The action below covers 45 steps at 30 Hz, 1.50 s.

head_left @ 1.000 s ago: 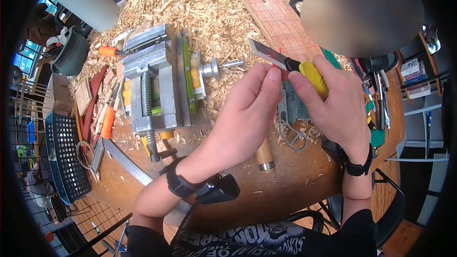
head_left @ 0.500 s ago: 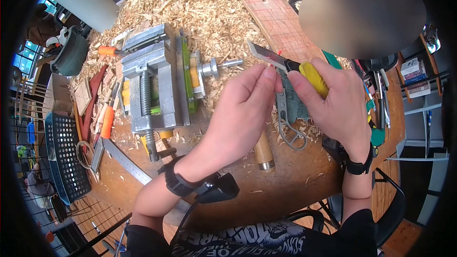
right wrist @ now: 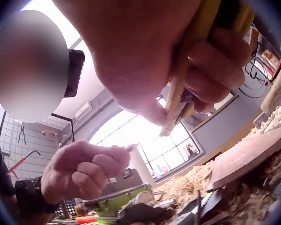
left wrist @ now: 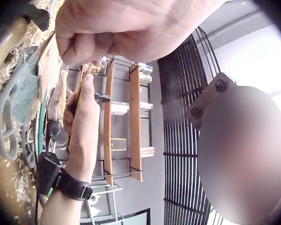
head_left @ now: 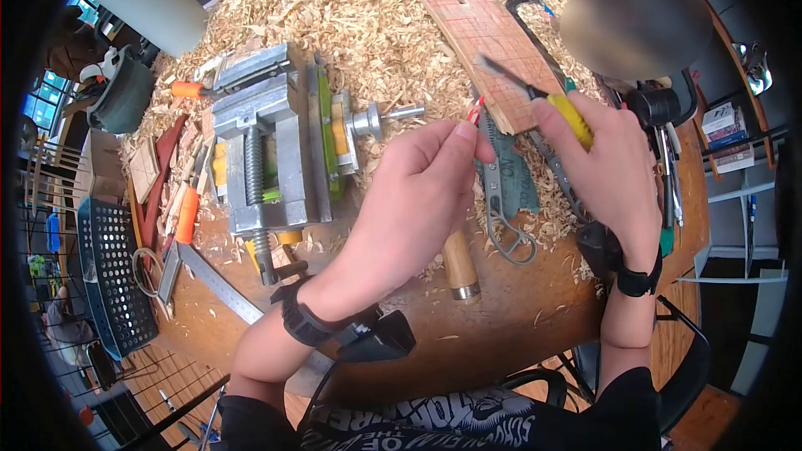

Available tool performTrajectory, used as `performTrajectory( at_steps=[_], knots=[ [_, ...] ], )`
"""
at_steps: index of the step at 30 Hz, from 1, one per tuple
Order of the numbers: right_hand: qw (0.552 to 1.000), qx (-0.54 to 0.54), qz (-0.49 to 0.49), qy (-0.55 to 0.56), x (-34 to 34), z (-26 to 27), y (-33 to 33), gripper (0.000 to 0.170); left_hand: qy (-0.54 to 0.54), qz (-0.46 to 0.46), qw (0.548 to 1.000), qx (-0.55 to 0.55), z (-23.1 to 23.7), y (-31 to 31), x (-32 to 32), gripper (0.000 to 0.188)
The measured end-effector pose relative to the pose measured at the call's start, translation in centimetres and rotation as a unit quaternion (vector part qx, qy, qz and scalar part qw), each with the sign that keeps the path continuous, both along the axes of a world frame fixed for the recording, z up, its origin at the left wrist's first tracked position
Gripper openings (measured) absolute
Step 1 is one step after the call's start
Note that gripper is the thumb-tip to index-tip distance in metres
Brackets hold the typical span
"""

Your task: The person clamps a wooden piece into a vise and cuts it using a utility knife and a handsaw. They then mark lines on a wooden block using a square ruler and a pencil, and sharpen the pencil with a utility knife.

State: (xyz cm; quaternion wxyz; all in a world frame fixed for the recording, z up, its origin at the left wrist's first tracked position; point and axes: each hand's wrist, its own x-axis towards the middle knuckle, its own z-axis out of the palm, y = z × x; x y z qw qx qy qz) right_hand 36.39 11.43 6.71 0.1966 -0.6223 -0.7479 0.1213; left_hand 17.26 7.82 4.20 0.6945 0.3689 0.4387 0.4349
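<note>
My left hand point(head_left: 418, 184) pinches a thin red pencil point(head_left: 476, 109) between thumb and fingers, its pointed end showing above them in the head view. The rest of the pencil is hidden in the hand. To the right, my right hand point(head_left: 614, 171) grips a yellow-handled utility knife point(head_left: 571, 120), its blade extended up and to the left. The blade overlaps a pale board point(head_left: 493, 38) marked with red lines and is apart from the pencil. In the right wrist view, yellow knife handle point(right wrist: 180, 79) shows between curled fingers.
A metal vise point(head_left: 271, 142) stands on the bench left of my hands. Wood shavings point(head_left: 334, 8) cover the far side. Grey-handled scissors point(head_left: 511, 242) and a wooden handle point(head_left: 461, 267) lie near the front. A steel square point(head_left: 221, 284) and a perforated basket point(head_left: 117, 276) are at the left.
The knife, which was against the pencil tip, has moved right and away from it with my right hand. My left hand has shifted slightly left and down, still pinching the pencil.
</note>
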Motion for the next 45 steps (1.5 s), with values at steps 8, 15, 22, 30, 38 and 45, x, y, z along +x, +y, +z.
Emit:
performTrajectory(
  at_steps=[8, 15, 22, 30, 38, 45],
  knots=[
    [0.995, -0.013, 0.092, 0.021, -0.6, -0.4, -0.7, 0.05, -0.016, -0.015, 1.0, -0.002, 0.0, 0.0, -0.1, 0.029],
    [0.996, -0.016, 0.091, 0.003, -0.6, -0.4, -0.5, 0.048, -0.034, -0.019, 0.999, -0.023, 0.1, 0.1, -0.4, 0.029],
    [1.0, -0.001, 0.03, -0.009, 0.6, -1.6, 0.7, 0.04, -0.077, -0.032, 0.994, -0.069, 1.2, 0.0, -0.8, 0.029],
    [0.997, -0.018, 0.029, 0.064, -0.2, -1.0, 0.3, 0.055, -0.059, 0.022, 0.997, -0.036, 0.3, 0.1, 0.2, 0.026],
    [0.995, 0.01, 0.062, 0.084, -0.1, -0.7, -0.1, 0.047, -0.044, 0.022, 0.998, -0.039, 0.3, 0.2, 0.3, 0.025],
    [0.988, 0.05, 0.128, 0.071, -0.5, -1.4, -0.1, 0.039, -0.076, 0.026, 0.996, -0.039, 0.2, 0.2, -0.2, 0.026]
  ],
)
